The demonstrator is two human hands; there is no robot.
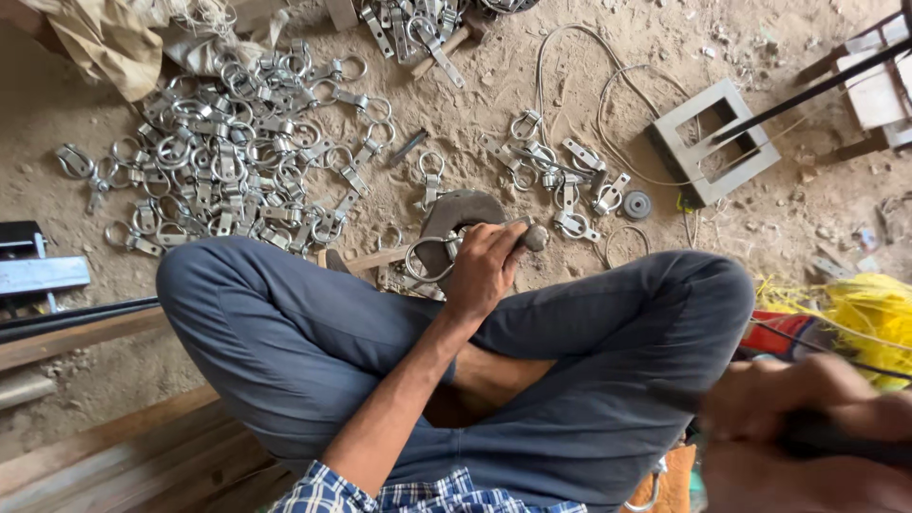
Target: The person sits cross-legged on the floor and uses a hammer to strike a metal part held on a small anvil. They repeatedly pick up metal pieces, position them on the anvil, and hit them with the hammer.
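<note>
Mid-frame, the left hand (484,271) has its fingers closed around a stiff, light-looking metal ring clamp (429,258) on the iron block (463,211); best held by its strap. The right hand (807,418), blurred at lower right, grips a dark handle.

Dusty sand floor (532,114) in flat daylight, wooden planks (114,446) at lower left, square metal frame (714,142), yellow cord bundle (869,318) at right

The right hand (807,418) is blurred, its grip unreadable and cut by the frame's edge. The left hand (483,271) hides part of the metal clamp ring (429,258).
</note>
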